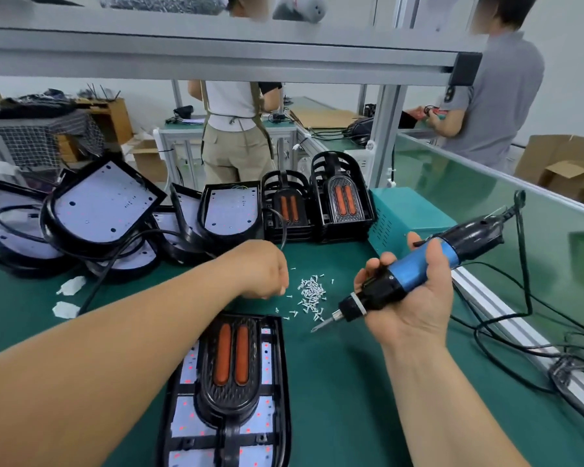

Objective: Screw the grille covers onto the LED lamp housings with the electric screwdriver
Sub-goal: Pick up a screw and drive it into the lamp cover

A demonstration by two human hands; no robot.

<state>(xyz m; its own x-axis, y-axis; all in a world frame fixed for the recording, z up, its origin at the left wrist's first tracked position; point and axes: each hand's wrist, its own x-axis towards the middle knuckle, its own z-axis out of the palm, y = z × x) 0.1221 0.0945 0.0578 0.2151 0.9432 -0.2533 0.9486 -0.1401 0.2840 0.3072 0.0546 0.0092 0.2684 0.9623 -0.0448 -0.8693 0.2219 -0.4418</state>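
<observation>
Just 3 o'clock of your left hand, screws are lying; fingers curling down, pinch unclear. Your right hand is gripping the electric screwdriver.

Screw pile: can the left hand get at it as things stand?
Probably yes. The left hand is right beside the screw pile with nothing between them; the screwdriver in the right hand sits on the far side.

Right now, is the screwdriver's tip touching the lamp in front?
Apart. The head view shows green mat between the tip of the screwdriver and the lamp housing.
</observation>
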